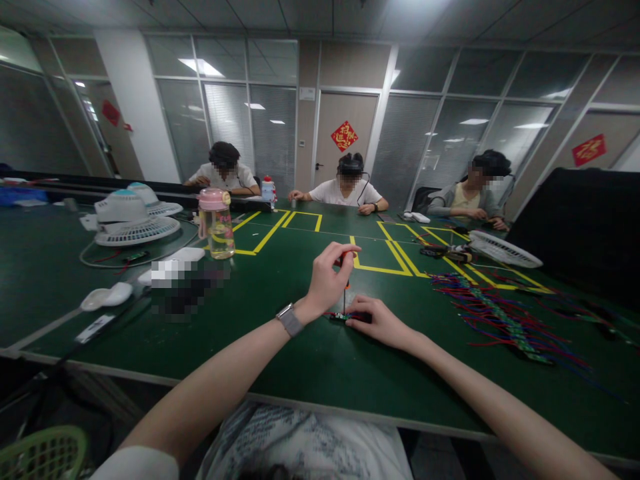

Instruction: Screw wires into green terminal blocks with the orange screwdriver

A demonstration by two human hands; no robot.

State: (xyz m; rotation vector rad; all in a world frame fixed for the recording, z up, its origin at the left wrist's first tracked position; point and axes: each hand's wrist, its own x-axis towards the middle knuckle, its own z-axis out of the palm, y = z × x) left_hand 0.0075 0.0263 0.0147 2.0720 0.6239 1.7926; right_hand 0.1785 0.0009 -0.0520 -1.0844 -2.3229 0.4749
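Left hand [331, 277]: raised above the tabletop, fingers closed round the red handle of a small screwdriver [344, 265]; silver-grey watch [291, 319] on the wrist.
Screwdriver: held upright, thin shaft running down to the small part below; tip contact too small to tell.
Right hand [380, 321]: flat and low on the tabletop, fingers pressed down on a small dark circuit board with red wire ends [340, 317], pinning it in place.
Circuit board: lies on the dark green tabletop [300, 360], directly under the left hand, just left of the right fingertips.
Hands relative: close together, left above and slightly left of right, not touching as far as shows.
Right of the work: a long heap of red, blue and green wires [500, 317], well apart from the hands.
Beyond the heap: a white round fan grille [505, 249] lying flat.
Left side: a clear water bottle with pink lid [216, 223] standing upright; two white fan housings [131, 217] behind it; small white oval parts [107, 297] nearer the edge.
Tabletop markings: yellow tape rectangles [380, 257] past the hands.
Far side: three people [345, 190] seated, their hands on the tabletop.
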